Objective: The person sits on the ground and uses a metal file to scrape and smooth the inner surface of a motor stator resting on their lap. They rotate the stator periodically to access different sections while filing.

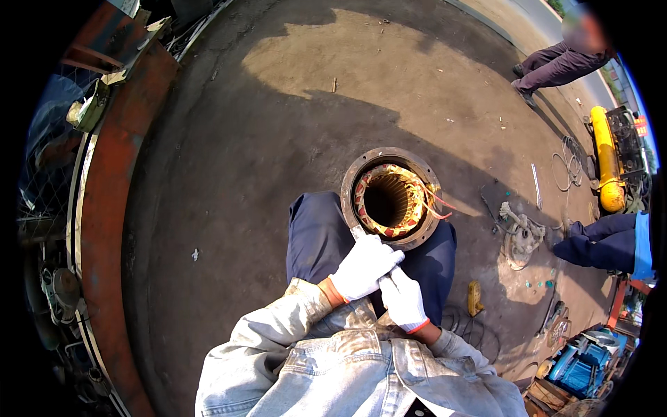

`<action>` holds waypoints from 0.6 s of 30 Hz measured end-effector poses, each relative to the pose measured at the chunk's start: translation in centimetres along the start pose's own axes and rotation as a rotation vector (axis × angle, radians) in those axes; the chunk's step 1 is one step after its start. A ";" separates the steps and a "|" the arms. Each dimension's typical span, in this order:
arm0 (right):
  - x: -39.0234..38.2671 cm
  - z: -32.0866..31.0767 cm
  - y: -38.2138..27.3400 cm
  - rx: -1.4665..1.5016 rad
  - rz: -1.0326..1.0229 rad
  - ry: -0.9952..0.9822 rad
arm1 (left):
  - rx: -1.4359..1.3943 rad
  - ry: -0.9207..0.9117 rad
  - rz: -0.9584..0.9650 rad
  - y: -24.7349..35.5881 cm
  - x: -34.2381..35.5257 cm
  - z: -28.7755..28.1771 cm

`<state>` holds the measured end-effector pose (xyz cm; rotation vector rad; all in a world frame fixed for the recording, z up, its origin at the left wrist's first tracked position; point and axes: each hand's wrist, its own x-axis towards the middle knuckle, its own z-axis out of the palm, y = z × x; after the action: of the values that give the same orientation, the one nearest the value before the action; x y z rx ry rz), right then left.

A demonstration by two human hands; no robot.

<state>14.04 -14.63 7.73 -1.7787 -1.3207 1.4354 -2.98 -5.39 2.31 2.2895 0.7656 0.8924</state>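
A round motor stator (408, 167) in a rusty metal housing stands upright between my knees, its ring of copper windings wrapped in cream and red insulation. Pinkish-red lead wires (439, 201) come out over its right rim. My left hand (366, 267), in a white knit glove, is closed at the near rim on a flat, pale-ended tool (358, 231); most of the tool is hidden. Just below and to the right, my gloved right hand (404, 300) is closed with its fingertips against the left hand. What it holds, if anything, is hidden.
A person (566, 59) stands far right, and another person's dark-trousered legs (604, 243) are at the right. A yellow tool (475, 299) and dirty rags (520, 240) lie on the ground. A yellow cylinder (606, 160) and blue machine (587, 361) stand right. A rusty beam (111, 243) runs along the left.
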 end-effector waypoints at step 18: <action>6.5 2.8 -1.4 -0.013 -0.179 0.098 | 0.065 0.053 -0.004 -6.7 3.0 -2.7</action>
<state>10.78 -8.73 5.11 -1.6701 -1.4018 1.2308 -5.13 1.92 0.74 2.3286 0.8327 0.9423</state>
